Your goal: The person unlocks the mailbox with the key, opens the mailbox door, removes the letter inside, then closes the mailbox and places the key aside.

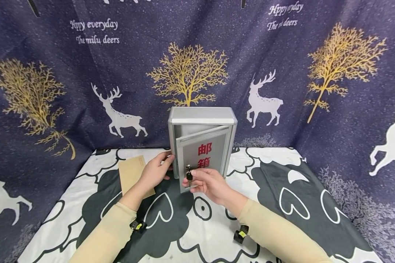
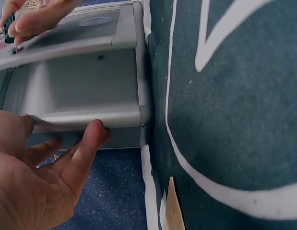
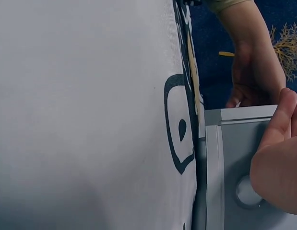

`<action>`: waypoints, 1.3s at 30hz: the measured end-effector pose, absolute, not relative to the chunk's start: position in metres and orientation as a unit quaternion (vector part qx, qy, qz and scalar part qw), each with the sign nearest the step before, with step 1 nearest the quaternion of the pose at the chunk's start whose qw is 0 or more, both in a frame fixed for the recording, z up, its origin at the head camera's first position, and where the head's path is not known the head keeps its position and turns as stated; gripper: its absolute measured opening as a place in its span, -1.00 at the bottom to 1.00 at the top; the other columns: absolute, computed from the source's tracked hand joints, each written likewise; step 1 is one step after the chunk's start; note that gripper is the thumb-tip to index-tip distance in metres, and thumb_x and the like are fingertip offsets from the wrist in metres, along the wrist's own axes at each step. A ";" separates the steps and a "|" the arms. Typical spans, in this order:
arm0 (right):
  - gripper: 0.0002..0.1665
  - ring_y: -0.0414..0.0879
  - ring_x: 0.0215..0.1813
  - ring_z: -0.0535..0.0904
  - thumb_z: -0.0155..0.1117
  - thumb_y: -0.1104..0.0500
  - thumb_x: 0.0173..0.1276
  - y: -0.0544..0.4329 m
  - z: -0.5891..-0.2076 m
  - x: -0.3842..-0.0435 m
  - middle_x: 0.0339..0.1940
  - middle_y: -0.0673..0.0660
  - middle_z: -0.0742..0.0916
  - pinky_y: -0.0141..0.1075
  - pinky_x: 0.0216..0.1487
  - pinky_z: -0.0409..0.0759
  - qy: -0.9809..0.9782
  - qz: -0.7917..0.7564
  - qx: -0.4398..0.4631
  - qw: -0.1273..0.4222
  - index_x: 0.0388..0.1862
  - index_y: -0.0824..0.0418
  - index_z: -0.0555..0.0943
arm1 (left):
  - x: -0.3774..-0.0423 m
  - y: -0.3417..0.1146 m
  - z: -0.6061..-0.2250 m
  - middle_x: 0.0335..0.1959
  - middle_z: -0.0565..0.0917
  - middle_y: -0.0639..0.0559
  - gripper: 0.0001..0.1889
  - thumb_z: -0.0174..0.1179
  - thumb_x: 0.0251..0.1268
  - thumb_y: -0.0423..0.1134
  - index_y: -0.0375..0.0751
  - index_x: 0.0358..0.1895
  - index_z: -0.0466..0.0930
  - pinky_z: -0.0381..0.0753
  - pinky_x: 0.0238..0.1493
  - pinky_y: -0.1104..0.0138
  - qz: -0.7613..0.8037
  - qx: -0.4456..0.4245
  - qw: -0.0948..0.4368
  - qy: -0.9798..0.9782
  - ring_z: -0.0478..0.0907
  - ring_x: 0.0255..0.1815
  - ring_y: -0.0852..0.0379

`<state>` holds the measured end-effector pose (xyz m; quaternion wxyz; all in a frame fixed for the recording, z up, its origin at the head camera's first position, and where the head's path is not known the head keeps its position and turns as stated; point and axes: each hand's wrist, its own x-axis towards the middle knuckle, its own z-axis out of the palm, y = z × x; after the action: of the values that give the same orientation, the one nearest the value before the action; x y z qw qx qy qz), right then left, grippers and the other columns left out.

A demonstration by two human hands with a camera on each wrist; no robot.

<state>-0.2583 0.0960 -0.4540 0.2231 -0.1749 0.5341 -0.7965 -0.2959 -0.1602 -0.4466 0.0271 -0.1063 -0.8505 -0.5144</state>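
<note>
A silver metal mailbox (image 1: 202,115) stands upright with its front door (image 1: 214,146) swung partly outward; red characters mark the door. My right hand (image 1: 212,186) pinches a black-headed key (image 1: 189,176) at the lock on the door's free edge. In the left wrist view, the key (image 2: 9,28) shows between those fingers. My left hand (image 1: 156,170) holds the mailbox's left side. Seen from the left wrist, the left hand (image 2: 47,182) has its thumb and fingers around the frame's edge, beside the opening. Bare grey metal (image 2: 90,86) shows inside.
A brown envelope (image 1: 129,171) lies flat on the table, left of the mailbox and partly under the left forearm. The patterned black-and-white cloth (image 1: 224,230) covers the table. Behind it hangs a dark blue curtain (image 1: 197,33) with deer and trees.
</note>
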 end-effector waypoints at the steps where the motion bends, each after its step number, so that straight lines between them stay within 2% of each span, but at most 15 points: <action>1: -0.76 -0.06 0.00 0.88 0.21 0.16 0.74 0.094 -0.454 -0.259 -0.11 0.13 0.90 -0.32 -0.08 0.84 0.536 -0.797 -0.172 0.219 0.01 0.25 0.77 | -0.296 -0.160 -0.447 0.45 0.64 -0.27 -0.35 0.03 0.80 0.29 -0.07 0.62 0.51 0.87 -0.29 0.17 -0.515 -0.106 0.027 -0.850 0.82 0.17 -0.25; 10: -0.74 -0.07 -0.02 0.88 0.31 0.14 0.67 0.078 -0.452 -0.269 -0.10 0.14 0.89 -0.32 -0.09 0.83 0.548 -0.804 -0.142 0.183 0.11 0.31 0.70 | -0.296 -0.159 -0.446 0.47 0.65 -0.28 -0.35 0.03 0.80 0.29 -0.08 0.61 0.52 0.88 -0.30 0.17 -0.518 -0.109 0.025 -0.848 0.82 0.17 -0.26; 18: -0.65 -0.09 -0.05 0.89 0.36 0.11 0.67 0.068 -0.452 -0.280 -0.12 0.13 0.90 -0.31 -0.10 0.83 0.550 -0.811 -0.114 0.164 0.19 0.37 0.70 | -0.297 -0.160 -0.446 0.46 0.64 -0.27 -0.35 0.03 0.81 0.28 -0.08 0.63 0.50 0.87 -0.29 0.17 -0.518 -0.110 0.024 -0.848 0.81 0.17 -0.28; 30: -0.61 -0.10 -0.08 0.88 0.40 0.06 0.66 0.058 -0.455 -0.293 -0.15 0.13 0.91 -0.34 -0.15 0.81 0.557 -0.814 -0.093 0.136 0.18 0.38 0.70 | -0.298 -0.160 -0.447 0.47 0.64 -0.28 -0.34 0.04 0.80 0.27 -0.09 0.64 0.49 0.87 -0.29 0.16 -0.521 -0.111 0.022 -0.846 0.80 0.18 -0.31; 39: -0.65 -0.13 -0.13 0.88 0.39 0.12 0.67 0.054 -0.457 -0.294 -0.19 0.11 0.91 -0.38 -0.22 0.80 0.545 -0.825 -0.080 0.126 0.21 0.36 0.69 | -0.296 -0.159 -0.447 0.50 0.63 -0.24 -0.33 0.05 0.79 0.29 -0.07 0.65 0.49 0.87 -0.29 0.18 -0.521 -0.107 0.026 -0.847 0.81 0.18 -0.29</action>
<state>-0.2940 0.0537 -0.4566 0.1262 -0.0797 0.5448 -0.8252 -0.2961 -0.1595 -0.4470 0.0264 -0.1066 -0.8467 -0.5205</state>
